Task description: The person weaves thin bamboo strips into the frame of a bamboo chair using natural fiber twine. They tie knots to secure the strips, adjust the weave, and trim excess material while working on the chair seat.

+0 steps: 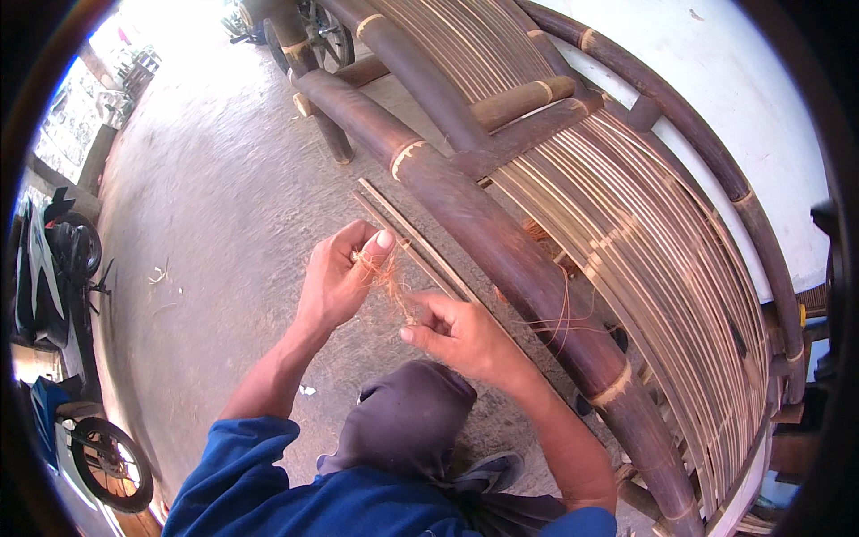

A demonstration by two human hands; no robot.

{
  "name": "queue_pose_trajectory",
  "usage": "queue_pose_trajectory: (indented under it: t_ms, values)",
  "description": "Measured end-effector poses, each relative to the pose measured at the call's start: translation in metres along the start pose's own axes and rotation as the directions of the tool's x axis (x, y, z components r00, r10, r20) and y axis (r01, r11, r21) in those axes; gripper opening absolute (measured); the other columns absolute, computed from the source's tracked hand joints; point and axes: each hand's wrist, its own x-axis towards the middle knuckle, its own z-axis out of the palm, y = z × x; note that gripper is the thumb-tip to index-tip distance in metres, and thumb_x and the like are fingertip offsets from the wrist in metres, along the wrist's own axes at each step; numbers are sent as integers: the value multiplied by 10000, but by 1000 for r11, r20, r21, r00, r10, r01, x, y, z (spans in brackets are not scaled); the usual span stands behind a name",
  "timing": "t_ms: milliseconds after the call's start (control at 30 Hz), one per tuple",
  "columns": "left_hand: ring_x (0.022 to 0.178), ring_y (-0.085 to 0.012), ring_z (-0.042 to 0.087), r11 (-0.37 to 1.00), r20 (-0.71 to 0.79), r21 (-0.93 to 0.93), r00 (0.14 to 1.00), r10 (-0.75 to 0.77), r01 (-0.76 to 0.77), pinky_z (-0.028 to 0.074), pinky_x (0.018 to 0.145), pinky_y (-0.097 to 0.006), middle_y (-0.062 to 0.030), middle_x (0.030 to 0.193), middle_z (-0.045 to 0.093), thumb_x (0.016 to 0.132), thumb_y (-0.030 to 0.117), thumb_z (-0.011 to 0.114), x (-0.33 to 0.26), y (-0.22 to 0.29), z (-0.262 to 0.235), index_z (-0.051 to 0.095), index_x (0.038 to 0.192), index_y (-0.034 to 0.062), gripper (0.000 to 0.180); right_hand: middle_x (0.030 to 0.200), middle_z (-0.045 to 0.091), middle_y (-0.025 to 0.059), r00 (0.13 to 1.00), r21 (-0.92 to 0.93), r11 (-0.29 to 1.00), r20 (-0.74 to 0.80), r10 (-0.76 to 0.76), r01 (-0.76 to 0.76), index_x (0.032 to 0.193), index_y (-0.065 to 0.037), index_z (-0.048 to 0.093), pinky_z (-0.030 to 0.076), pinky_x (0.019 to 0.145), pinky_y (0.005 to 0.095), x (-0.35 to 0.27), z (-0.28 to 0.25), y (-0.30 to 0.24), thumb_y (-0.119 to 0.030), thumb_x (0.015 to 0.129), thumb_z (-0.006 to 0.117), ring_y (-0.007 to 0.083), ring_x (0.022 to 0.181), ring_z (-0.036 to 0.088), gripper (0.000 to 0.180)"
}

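Observation:
My left hand [344, 268] pinches one end of a tangled bunch of thin orange-brown fibre strands [386, 279], thumb uppermost. Lower and to the right, my right hand [456, 336] grips the other end between thumb and curled fingers. The strands spread loosely between both hands, above my knee. Just to the right runs a thick dark bamboo pole [501, 242] of a large bench-like frame. A few loose strands [565, 309] hang over that pole. Behind the hands, two thin strips [416, 242] lie slanting beside the frame.
Slatted bamboo panels [644, 233] fill the frame on the right, with a white wall [761, 116] beyond. Parked motorbikes [58, 268] stand at the left, and a wheel [327, 40] shows at the top. Small scraps [159, 273] lie on the concrete floor [215, 179].

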Motion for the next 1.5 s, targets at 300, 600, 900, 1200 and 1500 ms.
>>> queue_pose_trajectory:
  t_ms: [300, 600, 900, 1200, 1500]
  values:
    - [638, -148, 534, 988, 123, 151, 992, -40, 21, 432, 613, -367, -74, 687, 595, 988, 294, 702, 9, -16, 0, 689, 1078, 31, 278, 836, 694, 87, 897, -239, 960, -378, -229, 144, 1079, 44, 736, 499, 678, 297, -27, -22, 9, -219, 1029, 659, 110, 745, 602, 278]
    - [690, -179, 612, 1000, 209, 26, 978, 3, -8, 488, 665, -384, -98, 782, 679, 980, 309, 699, -3, -8, 16, 697, 1070, 20, 303, 883, 667, 132, 867, 457, 747, -372, -332, 482, 929, 0, 688, 540, 796, 401, -21, -28, -15, -315, 1042, 622, 223, 819, 653, 341]
    - [722, -128, 593, 1000, 328, 7, 944, -21, 20, 482, 659, -344, -66, 777, 645, 971, 257, 719, -14, 13, 32, 685, 1020, 15, 249, 728, 509, 18, 845, 574, 654, -497, -200, 492, 875, -50, 595, 514, 645, 352, -18, -23, -14, -220, 1102, 508, 92, 620, 450, 297]
    - [673, -149, 578, 999, 165, 33, 986, -18, 13, 462, 627, -325, -74, 770, 619, 957, 213, 705, -19, 31, 45, 630, 1072, 26, 232, 832, 614, 33, 795, -201, 941, -503, -338, 273, 939, 18, 665, 508, 727, 296, -28, -19, -14, -155, 1019, 644, 97, 750, 566, 191]
    - [812, -130, 613, 999, 204, -23, 978, 46, -42, 498, 734, -328, -72, 866, 650, 1000, 122, 635, -16, 17, 50, 602, 1101, 33, 139, 892, 671, 158, 838, -371, 925, -479, -262, 78, 955, 0, 641, 524, 674, 393, -11, 15, 12, -89, 875, 734, 275, 735, 661, 152]
